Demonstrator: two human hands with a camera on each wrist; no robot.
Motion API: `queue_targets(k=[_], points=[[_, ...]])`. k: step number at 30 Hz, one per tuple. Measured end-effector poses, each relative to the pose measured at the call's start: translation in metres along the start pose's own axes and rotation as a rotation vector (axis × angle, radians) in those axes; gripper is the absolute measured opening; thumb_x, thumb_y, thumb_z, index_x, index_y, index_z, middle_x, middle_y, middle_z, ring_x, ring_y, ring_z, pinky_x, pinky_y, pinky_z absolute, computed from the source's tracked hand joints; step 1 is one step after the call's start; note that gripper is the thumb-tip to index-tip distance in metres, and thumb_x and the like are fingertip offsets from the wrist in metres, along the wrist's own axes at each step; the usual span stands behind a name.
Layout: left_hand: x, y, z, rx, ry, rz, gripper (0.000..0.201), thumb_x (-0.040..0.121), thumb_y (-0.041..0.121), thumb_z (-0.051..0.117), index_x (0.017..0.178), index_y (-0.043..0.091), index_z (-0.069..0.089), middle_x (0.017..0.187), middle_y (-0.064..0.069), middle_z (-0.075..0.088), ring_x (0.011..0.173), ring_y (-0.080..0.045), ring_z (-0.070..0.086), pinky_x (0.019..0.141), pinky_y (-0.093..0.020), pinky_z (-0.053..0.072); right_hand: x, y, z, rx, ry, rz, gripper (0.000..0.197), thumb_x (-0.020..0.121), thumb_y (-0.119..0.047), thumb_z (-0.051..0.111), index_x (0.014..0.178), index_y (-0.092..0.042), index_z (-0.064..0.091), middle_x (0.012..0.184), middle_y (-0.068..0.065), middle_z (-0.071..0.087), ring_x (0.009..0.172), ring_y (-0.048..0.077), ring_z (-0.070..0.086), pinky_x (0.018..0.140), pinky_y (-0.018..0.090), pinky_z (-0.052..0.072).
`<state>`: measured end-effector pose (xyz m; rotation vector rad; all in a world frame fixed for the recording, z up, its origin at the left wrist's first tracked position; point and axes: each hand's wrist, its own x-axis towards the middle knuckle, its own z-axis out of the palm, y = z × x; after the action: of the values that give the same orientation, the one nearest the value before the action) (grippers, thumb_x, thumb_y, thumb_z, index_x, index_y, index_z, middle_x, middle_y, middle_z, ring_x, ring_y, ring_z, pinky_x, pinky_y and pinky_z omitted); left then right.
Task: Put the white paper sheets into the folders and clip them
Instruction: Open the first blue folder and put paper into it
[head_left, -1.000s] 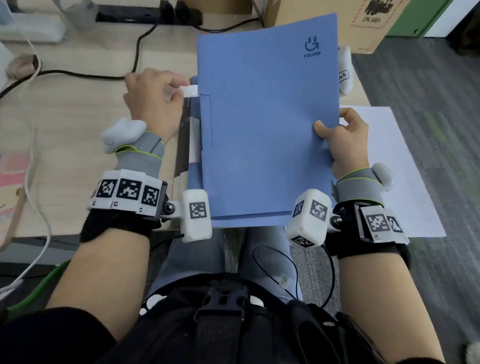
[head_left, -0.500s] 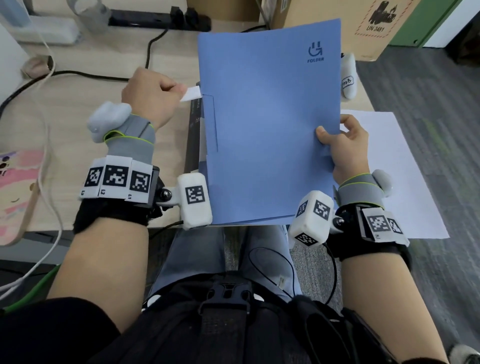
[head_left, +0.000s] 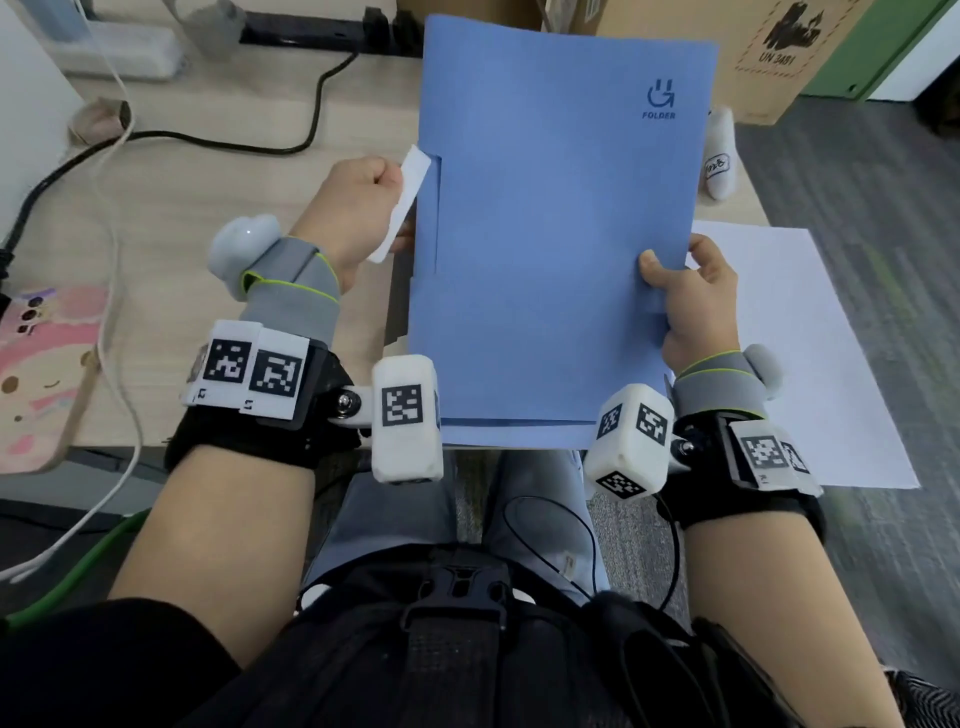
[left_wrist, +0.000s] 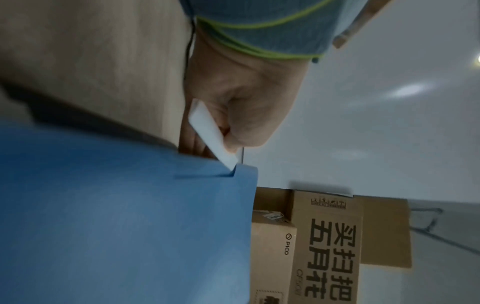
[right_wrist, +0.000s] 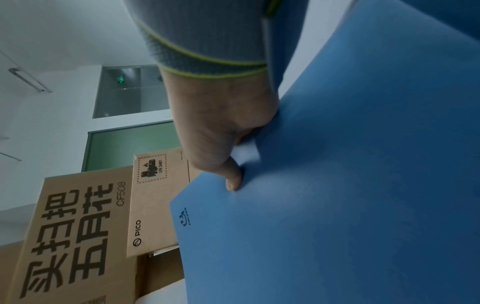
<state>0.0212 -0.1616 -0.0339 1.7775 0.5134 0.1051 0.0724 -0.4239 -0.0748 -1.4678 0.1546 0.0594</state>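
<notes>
The blue folder is being held up closed, tilted above the near edge of the desk and over the person's lap, its printed logo at the far right corner. The right hand is pinching the folder's right edge, thumb on the front cover and fingers curled behind. The left hand is curled round a white clip strip — a slim flat bar — whose far end is meeting the notch in the folder's left, spine-side edge; the left wrist view shows the tip just entering that slit.

The step in hand looks to be sliding the clip along the spine. To do it well, the strip should be lying parallel to the spine rather than angled as it is now, with the right hand bracing so the covers are not buckling — a skewed start would likely jam or crease the edge.

A loose white paper sheet is lying over the desk's right edge, near the right hand.
</notes>
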Motion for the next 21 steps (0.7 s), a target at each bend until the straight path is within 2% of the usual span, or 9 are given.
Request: queue_targets(k=[2, 4, 6, 8, 10, 12, 15, 18, 21], points=[[0.000, -0.002, 0.001, -0.014, -0.010, -0.006, 0.019, 0.084, 0.027, 0.035, 0.064, 0.026, 0.036, 0.087, -0.005, 0.039, 0.079, -0.022, 0.032, 0.064, -0.035, 0.032, -0.001, 0.001, 0.004, 0.019, -0.014, 0.009, 0.021, 0.086, 0.003, 0.059, 0.082, -0.018, 0.056, 0.064, -0.012, 0.071, 0.058, 0.009, 0.066, 0.058, 0.023, 0.054], [-0.002, -0.002, 0.003, -0.094, -0.029, -0.026, 0.013, 0.079, 0.029, 0.034, 0.067, 0.026, 0.038, 0.089, -0.002, 0.038, 0.081, -0.021, 0.030, 0.069, -0.037, 0.026, 0.000, 0.000, 0.006, 0.033, -0.021, 0.011, 0.020, 0.086, 0.003, 0.058, 0.085, -0.017, 0.057, 0.067, -0.012, 0.071, 0.060, 0.008, 0.066, 0.058, 0.022, 0.053], [-0.005, 0.002, 0.007, -0.171, -0.027, -0.033, 0.015, 0.087, 0.025, 0.036, 0.074, 0.023, 0.043, 0.086, -0.006, 0.043, 0.078, -0.020, 0.036, 0.063, -0.031, 0.031, 0.000, 0.000, 0.008, 0.040, -0.022, 0.011, 0.019, 0.087, 0.003, 0.058, 0.089, -0.015, 0.058, 0.071, -0.012, 0.071, 0.061, 0.007, 0.067, 0.059, 0.020, 0.053], [-0.004, 0.003, 0.011, -0.205, -0.009, -0.027, 0.029, 0.098, 0.019, 0.031, 0.076, 0.024, 0.047, 0.079, 0.003, 0.051, 0.069, -0.014, 0.044, 0.055, -0.022, 0.034, 0.000, 0.000, 0.010, 0.044, -0.028, 0.006, 0.019, 0.087, 0.003, 0.057, 0.091, -0.015, 0.059, 0.075, -0.010, 0.071, 0.064, 0.007, 0.067, 0.060, 0.020, 0.053], [-0.004, 0.001, 0.012, -0.228, 0.008, -0.018, 0.033, 0.101, 0.019, 0.029, 0.075, 0.026, 0.049, 0.074, 0.009, 0.052, 0.061, -0.008, 0.047, 0.051, -0.019, 0.037, 0.000, -0.001, 0.012, 0.039, -0.037, 0.004, 0.019, 0.087, 0.003, 0.057, 0.092, -0.015, 0.059, 0.080, -0.007, 0.071, 0.065, 0.007, 0.067, 0.062, 0.021, 0.054], [-0.004, -0.001, 0.010, -0.297, -0.001, -0.035, 0.031, 0.102, 0.031, 0.031, 0.091, 0.027, 0.060, 0.084, 0.013, 0.063, 0.069, -0.005, 0.063, 0.056, -0.019, 0.049, 0.001, -0.003, 0.014, 0.035, -0.041, 0.002, 0.019, 0.087, 0.003, 0.057, 0.092, -0.015, 0.059, 0.082, -0.006, 0.070, 0.066, 0.007, 0.067, 0.062, 0.022, 0.054], [-0.007, 0.004, 0.008, -0.346, -0.101, -0.086, 0.057, 0.098, 0.054, 0.019, 0.121, 0.023, 0.061, 0.105, 0.011, 0.071, 0.088, -0.005, 0.071, 0.059, -0.017, 0.053, 0.003, -0.003, 0.016, 0.015, -0.042, -0.002, 0.019, 0.087, 0.003, 0.057, 0.095, -0.015, 0.059, 0.086, -0.004, 0.070, 0.066, 0.007, 0.067, 0.063, 0.022, 0.054], [-0.009, 0.006, 0.006, -0.346, -0.160, -0.068, 0.071, 0.095, 0.060, 0.008, 0.126, 0.022, 0.059, 0.114, 0.006, 0.070, 0.098, -0.008, 0.070, 0.065, -0.019, 0.055, 0.003, -0.001, 0.019, 0.005, -0.046, -0.001, 0.020, 0.087, 0.003, 0.057, 0.094, -0.015, 0.059, 0.088, -0.002, 0.068, 0.065, 0.006, 0.067, 0.063, 0.021, 0.054], [-0.012, 0.009, 0.005, -0.356, -0.170, -0.055, 0.075, 0.094, 0.062, 0.005, 0.124, 0.022, 0.061, 0.111, 0.007, 0.072, 0.099, -0.008, 0.069, 0.069, -0.020, 0.054, 0.001, -0.001, 0.021, -0.001, -0.045, 0.001, 0.020, 0.088, 0.004, 0.056, 0.094, -0.015, 0.059, 0.086, -0.004, 0.068, 0.064, 0.005, 0.066, 0.062, 0.020, 0.054]])
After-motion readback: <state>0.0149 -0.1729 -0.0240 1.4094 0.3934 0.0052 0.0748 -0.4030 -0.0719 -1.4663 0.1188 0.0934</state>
